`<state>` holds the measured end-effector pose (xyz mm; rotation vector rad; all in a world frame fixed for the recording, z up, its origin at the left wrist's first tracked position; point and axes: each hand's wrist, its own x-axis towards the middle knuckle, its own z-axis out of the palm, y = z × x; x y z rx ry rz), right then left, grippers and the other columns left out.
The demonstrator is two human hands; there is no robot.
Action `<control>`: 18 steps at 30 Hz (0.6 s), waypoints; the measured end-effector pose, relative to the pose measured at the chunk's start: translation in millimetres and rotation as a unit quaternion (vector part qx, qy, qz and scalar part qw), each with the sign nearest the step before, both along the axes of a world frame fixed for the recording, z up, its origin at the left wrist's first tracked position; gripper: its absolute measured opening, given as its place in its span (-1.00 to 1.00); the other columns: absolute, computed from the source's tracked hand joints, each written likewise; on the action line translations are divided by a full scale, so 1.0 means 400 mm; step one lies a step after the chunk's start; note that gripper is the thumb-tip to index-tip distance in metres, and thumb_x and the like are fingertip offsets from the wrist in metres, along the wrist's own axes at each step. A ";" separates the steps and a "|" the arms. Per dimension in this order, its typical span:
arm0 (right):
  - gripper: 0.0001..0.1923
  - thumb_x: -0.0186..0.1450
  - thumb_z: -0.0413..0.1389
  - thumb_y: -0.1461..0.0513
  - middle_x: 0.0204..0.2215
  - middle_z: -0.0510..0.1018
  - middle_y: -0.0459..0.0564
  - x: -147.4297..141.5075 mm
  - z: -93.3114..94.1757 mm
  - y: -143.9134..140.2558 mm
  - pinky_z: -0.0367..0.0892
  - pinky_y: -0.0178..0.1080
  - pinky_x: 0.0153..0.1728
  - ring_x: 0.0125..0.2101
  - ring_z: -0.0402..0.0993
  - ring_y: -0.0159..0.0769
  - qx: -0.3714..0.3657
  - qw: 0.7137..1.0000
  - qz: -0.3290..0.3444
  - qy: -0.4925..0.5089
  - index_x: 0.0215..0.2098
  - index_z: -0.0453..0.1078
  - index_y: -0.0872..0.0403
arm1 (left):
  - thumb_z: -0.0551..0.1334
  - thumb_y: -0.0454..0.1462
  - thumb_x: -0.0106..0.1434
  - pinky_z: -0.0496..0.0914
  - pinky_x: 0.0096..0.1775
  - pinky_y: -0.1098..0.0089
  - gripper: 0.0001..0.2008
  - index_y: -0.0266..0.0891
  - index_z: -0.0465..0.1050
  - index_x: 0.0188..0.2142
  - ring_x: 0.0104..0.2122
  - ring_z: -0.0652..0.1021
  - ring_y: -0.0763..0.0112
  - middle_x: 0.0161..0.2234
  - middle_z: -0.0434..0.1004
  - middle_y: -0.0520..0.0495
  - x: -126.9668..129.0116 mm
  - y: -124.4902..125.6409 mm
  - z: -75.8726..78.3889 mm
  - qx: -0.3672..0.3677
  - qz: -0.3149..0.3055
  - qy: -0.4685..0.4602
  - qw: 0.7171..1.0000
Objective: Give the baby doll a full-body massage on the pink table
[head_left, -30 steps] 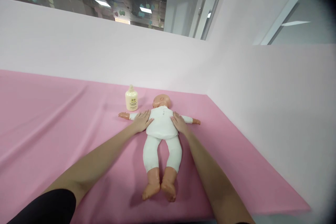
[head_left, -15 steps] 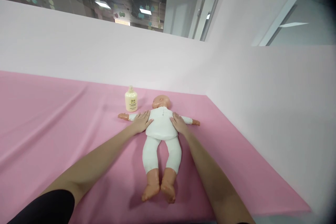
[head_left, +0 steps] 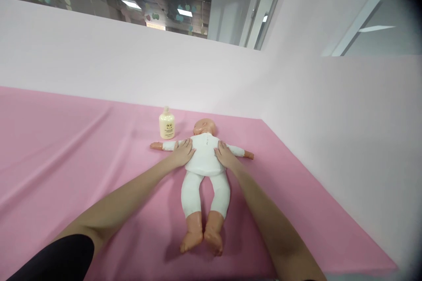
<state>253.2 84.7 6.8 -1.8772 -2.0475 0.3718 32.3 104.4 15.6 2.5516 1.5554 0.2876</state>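
Lay face-up on the pink tabletop (head_left: 66, 149), feet nearest: baby doll (head_left: 204, 171) in white. Flattened open on its flanks, gripping nothing: left hand (head_left: 183, 153) and right hand (head_left: 224, 156). Best kept symmetrical, palms light, pressure even. Stood beyond, near the head: cream bottle (head_left: 167, 124)

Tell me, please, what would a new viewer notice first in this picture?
First, the doll in white clothes, lying on its back in the middle of the pink cloth, arms spread. The left hand and right hand lie flat on the two sides of its chest. A cream bottle stands upright just beyond the doll's arm, beside its head and near the pale wall.
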 end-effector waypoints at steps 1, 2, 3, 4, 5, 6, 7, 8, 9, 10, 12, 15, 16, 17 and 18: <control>-0.36 0.37 -0.29 0.10 0.29 -0.11 0.30 -0.005 0.002 -0.002 -0.18 -0.05 0.25 0.29 -0.21 -0.06 -0.003 1.000 0.002 0.000 0.28 -0.17 0.36 | -0.24 -0.15 0.35 -0.10 0.18 -0.05 -0.43 -0.48 -0.08 0.25 0.27 0.01 0.11 0.28 -0.10 -0.35 0.004 -0.004 0.003 -0.001 -0.003 0.005 1.000; -0.35 0.37 -0.28 0.10 0.28 -0.12 0.31 -0.009 0.003 -0.004 -0.18 -0.04 0.24 0.29 -0.21 -0.05 -0.004 1.000 0.006 0.000 0.28 -0.18 0.37 | -0.23 -0.16 0.35 -0.09 0.18 -0.03 -0.43 -0.50 -0.08 0.25 0.27 0.00 0.11 0.27 -0.10 -0.36 0.007 -0.007 0.005 -0.002 -0.005 0.009 1.000; -0.34 0.36 -0.27 0.10 0.28 -0.12 0.33 -0.014 0.003 -0.006 -0.16 -0.04 0.24 0.29 -0.21 -0.05 -0.004 1.000 0.010 -0.001 0.28 -0.19 0.39 | -0.23 -0.16 0.36 -0.07 0.18 -0.02 -0.43 -0.52 -0.06 0.24 0.27 0.00 0.10 0.27 -0.11 -0.38 0.010 -0.010 0.006 -0.004 -0.008 0.013 1.000; -0.34 0.36 -0.26 0.10 0.28 -0.12 0.34 -0.019 0.004 -0.007 -0.15 -0.04 0.24 0.29 -0.21 -0.05 -0.001 1.000 0.015 -0.002 0.28 -0.19 0.39 | -0.23 -0.16 0.36 -0.05 0.18 -0.01 -0.43 -0.53 -0.05 0.23 0.27 -0.01 0.09 0.27 -0.11 -0.40 0.012 -0.013 0.007 -0.006 -0.011 0.015 1.000; -0.34 0.36 -0.25 0.10 0.28 -0.12 0.34 -0.024 0.004 -0.010 -0.13 -0.03 0.23 0.29 -0.20 -0.04 0.003 1.000 0.018 -0.005 0.27 -0.19 0.39 | -0.22 -0.16 0.36 -0.03 0.18 0.01 -0.43 -0.53 -0.04 0.23 0.27 0.00 0.08 0.27 -0.10 -0.41 0.014 -0.017 0.009 -0.008 -0.015 0.016 1.000; -0.35 0.36 -0.24 0.11 0.28 -0.10 0.35 -0.030 0.004 -0.013 -0.11 -0.02 0.23 0.28 -0.17 -0.02 0.008 1.000 0.021 -0.010 0.27 -0.18 0.39 | -0.21 -0.16 0.36 -0.01 0.17 0.02 -0.44 -0.53 -0.03 0.22 0.27 0.00 0.08 0.26 -0.10 -0.42 0.015 -0.020 0.010 -0.011 -0.020 0.015 1.000; -0.36 0.36 -0.23 0.12 0.27 -0.08 0.38 -0.035 0.005 -0.017 -0.09 0.00 0.22 0.27 -0.14 0.02 0.014 1.000 0.022 -0.017 0.27 -0.17 0.39 | -0.21 -0.17 0.36 0.00 0.17 0.04 -0.44 -0.53 -0.02 0.22 0.26 0.01 0.07 0.26 -0.09 -0.43 0.017 -0.025 0.011 -0.013 -0.024 0.014 1.000; -0.36 0.36 -0.22 0.12 0.26 -0.06 0.41 -0.040 0.006 -0.021 -0.06 0.02 0.20 0.26 -0.10 0.06 0.017 0.999 0.021 -0.024 0.27 -0.16 0.40 | -0.20 -0.17 0.36 0.00 0.17 0.05 -0.45 -0.54 -0.01 0.22 0.26 0.02 0.07 0.26 -0.07 -0.44 0.018 -0.030 0.013 -0.014 -0.029 0.012 0.999; -0.36 0.35 -0.22 0.13 0.24 -0.04 0.43 -0.044 0.008 -0.027 -0.03 0.05 0.18 0.24 -0.06 0.11 0.020 0.999 0.021 -0.029 0.26 -0.15 0.40 | -0.19 -0.17 0.36 0.01 0.17 0.06 -0.45 -0.54 -0.01 0.21 0.26 0.03 0.06 0.25 -0.06 -0.45 0.020 -0.036 0.014 -0.013 -0.035 0.010 0.999; -0.37 0.35 -0.21 0.13 0.24 -0.02 0.45 -0.048 0.010 -0.033 0.00 0.07 0.16 0.23 -0.04 0.14 0.024 0.999 0.025 -0.035 0.26 -0.13 0.40 | -0.19 -0.17 0.36 0.02 0.17 0.07 -0.45 -0.52 0.00 0.21 0.26 0.03 0.06 0.25 -0.04 -0.44 0.022 -0.042 0.017 -0.010 -0.042 0.007 0.999; -0.43 0.35 -0.20 0.16 0.23 0.01 0.43 -0.055 0.014 -0.045 -0.02 0.12 0.16 0.23 -0.06 0.16 0.038 0.996 0.060 -0.056 0.23 -0.01 0.37 | -0.18 -0.15 0.36 0.05 0.15 0.07 -0.46 -0.47 0.01 0.21 0.25 0.05 0.06 0.24 0.00 -0.41 0.028 -0.056 0.023 -0.006 -0.055 0.002 0.998; -0.53 0.35 -0.20 0.22 0.23 0.06 0.32 -0.063 0.023 -0.065 -0.12 0.14 0.19 0.25 -0.12 0.12 0.056 0.985 0.128 -0.101 0.14 0.19 0.30 | -0.13 -0.13 0.34 0.07 0.15 0.10 -0.48 -0.40 0.06 0.19 0.24 0.09 0.07 0.24 0.03 -0.35 0.039 -0.077 0.036 0.004 -0.072 0.007 0.997; -0.53 0.35 -0.20 0.22 0.23 0.06 0.31 -0.067 0.027 -0.071 -0.11 0.14 0.19 0.25 -0.11 0.12 0.053 0.985 0.128 -0.106 0.14 0.19 0.29 | -0.11 -0.14 0.34 0.08 0.16 0.12 -0.49 -0.40 0.10 0.18 0.23 0.12 0.08 0.23 0.06 -0.34 0.042 -0.084 0.040 0.014 -0.081 0.011 0.997; -0.51 0.35 -0.19 0.19 0.23 0.07 0.31 -0.071 0.031 -0.078 -0.06 0.14 0.17 0.24 -0.08 0.13 0.046 0.987 0.115 -0.105 0.17 0.15 0.28 | -0.10 -0.15 0.34 0.09 0.15 0.14 -0.52 -0.39 0.14 0.15 0.21 0.16 0.08 0.21 0.12 -0.34 0.045 -0.090 0.045 0.028 -0.092 0.015 0.995; -0.48 0.35 -0.19 0.17 0.22 0.08 0.32 -0.076 0.035 -0.084 0.00 0.13 0.15 0.23 -0.05 0.13 0.038 0.990 0.096 -0.099 0.21 0.08 0.27 | -0.09 -0.17 0.33 0.12 0.13 0.15 -0.54 -0.39 0.19 0.12 0.18 0.22 0.08 0.17 0.19 -0.33 0.048 -0.096 0.049 0.041 -0.102 0.019 0.994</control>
